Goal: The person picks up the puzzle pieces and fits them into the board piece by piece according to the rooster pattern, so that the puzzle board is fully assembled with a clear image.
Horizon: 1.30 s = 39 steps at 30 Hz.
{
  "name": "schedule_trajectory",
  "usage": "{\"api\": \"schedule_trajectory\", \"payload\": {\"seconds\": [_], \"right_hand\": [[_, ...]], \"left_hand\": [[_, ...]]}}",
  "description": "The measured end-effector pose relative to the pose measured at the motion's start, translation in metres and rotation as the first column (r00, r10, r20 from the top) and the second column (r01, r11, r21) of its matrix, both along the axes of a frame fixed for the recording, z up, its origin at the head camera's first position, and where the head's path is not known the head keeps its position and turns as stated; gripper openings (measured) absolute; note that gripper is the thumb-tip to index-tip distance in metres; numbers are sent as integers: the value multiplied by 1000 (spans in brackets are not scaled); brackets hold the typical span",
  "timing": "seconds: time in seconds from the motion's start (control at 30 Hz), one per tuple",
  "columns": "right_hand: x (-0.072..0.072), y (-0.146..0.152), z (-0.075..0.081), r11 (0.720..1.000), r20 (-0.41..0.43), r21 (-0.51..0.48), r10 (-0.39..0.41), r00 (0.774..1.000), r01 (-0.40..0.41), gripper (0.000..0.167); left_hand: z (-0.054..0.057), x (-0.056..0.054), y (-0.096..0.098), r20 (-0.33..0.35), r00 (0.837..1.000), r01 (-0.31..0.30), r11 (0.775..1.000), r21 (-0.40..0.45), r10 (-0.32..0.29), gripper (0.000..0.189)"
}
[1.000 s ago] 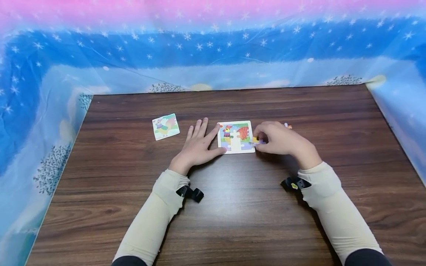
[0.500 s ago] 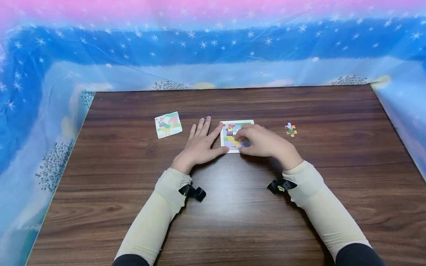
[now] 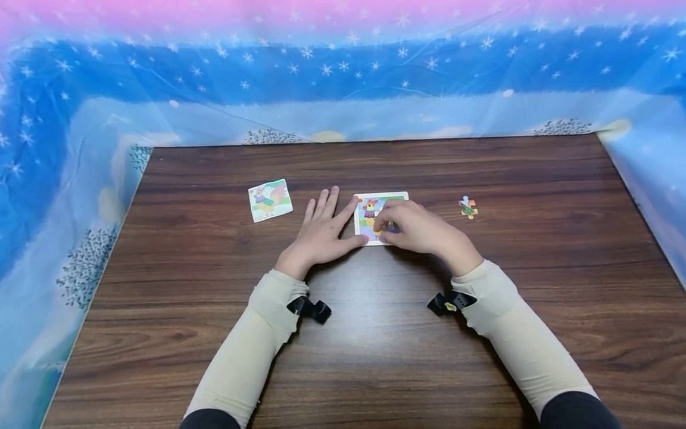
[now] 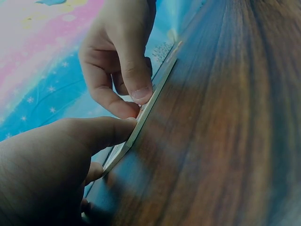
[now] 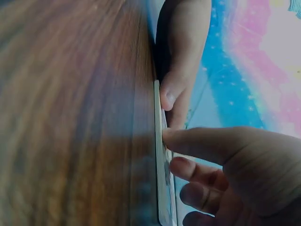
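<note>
A square jigsaw board (image 3: 382,195) with a pale rim and a chicken picture lies flat at mid-table. My left hand (image 3: 324,235) is spread on the table to its left, thumb and forefinger resting on the board's left rim. Over the picture's right part, my right hand (image 3: 418,226) pinches a yellow-and-purple puzzle piece low at the board's middle; its fingers hide most of it. From the left wrist view, the right thumb and forefinger meet at the board's surface. In the right wrist view the board (image 5: 159,141) appears edge-on beside the right hand (image 5: 254,174).
One loose puzzle piece (image 3: 468,207), green and orange with a pale blue knob, lies right of the board. A printed chicken card (image 3: 270,201) lies to the left. A blue and pink snowflake cloth (image 3: 343,71) stands behind the brown wooden table (image 3: 364,369).
My right hand has carried the puzzle piece leftward from beside the board onto its middle, uncovering the loose piece on the right. The left hand keeps its place on the rim.
</note>
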State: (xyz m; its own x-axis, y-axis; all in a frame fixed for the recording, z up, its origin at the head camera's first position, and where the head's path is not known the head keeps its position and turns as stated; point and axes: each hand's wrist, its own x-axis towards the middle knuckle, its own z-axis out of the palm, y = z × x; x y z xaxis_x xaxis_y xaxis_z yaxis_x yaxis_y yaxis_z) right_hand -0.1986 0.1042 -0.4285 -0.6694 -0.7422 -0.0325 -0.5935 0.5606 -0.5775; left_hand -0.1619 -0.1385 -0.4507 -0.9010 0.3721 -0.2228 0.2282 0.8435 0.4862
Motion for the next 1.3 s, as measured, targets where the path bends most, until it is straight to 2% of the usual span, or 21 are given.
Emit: {"api": "schedule_trajectory", "payload": {"seconds": [0.17, 0.3, 0.4, 0.47, 0.57, 0.67, 0.77, 0.83, 1.03, 1.3], "right_hand": [[-1, -1, -4, 999, 7, -39, -30, 1000, 31, 7], [-3, 2, -7, 997, 3, -74, -9, 1000, 10, 6], [-8, 10, -2, 993, 17, -118, -6, 1000, 8, 8], [-14, 24, 5, 992, 7, -122, -43, 999, 43, 12], [-24, 57, 19, 987, 3, -59, -150, 989, 150, 23], [-31, 95, 29, 970, 51, 55, -239, 970, 236, 38], [-35, 123, 32, 950, 125, 147, -294, 948, 275, 49], [-37, 134, 30, 944, 137, 181, -302, 943, 276, 53], [-40, 142, 24, 939, 99, 201, -302, 948, 278, 52], [-38, 128, 22, 914, 81, 236, -358, 930, 331, 44]], "left_hand": [[-1, 0, 0, 2, 1000, -3, 1000, 2, 3, 88], [-3, 1, -1, 9, 1000, -4, 1000, 14, 4, 88], [-4, 2, -2, 10, 1000, -17, 1000, 3, 17, 88], [-5, 3, -2, 11, 1000, -22, 1000, 2, 22, 88], [-5, 3, -1, 5, 1000, -20, 1000, 7, 20, 88], [-5, 3, 1, -1, 1000, -15, 1000, 12, 15, 89], [-4, 2, 2, -6, 1000, -11, 1000, 6, 11, 89], [-3, 1, 2, -10, 1000, -6, 1000, 2, 6, 89], [-1, 0, 2, -15, 1000, 3, 1000, 3, -3, 88], [-1, 0, 1, -14, 1000, -3, 1000, -1, 3, 89]]}}
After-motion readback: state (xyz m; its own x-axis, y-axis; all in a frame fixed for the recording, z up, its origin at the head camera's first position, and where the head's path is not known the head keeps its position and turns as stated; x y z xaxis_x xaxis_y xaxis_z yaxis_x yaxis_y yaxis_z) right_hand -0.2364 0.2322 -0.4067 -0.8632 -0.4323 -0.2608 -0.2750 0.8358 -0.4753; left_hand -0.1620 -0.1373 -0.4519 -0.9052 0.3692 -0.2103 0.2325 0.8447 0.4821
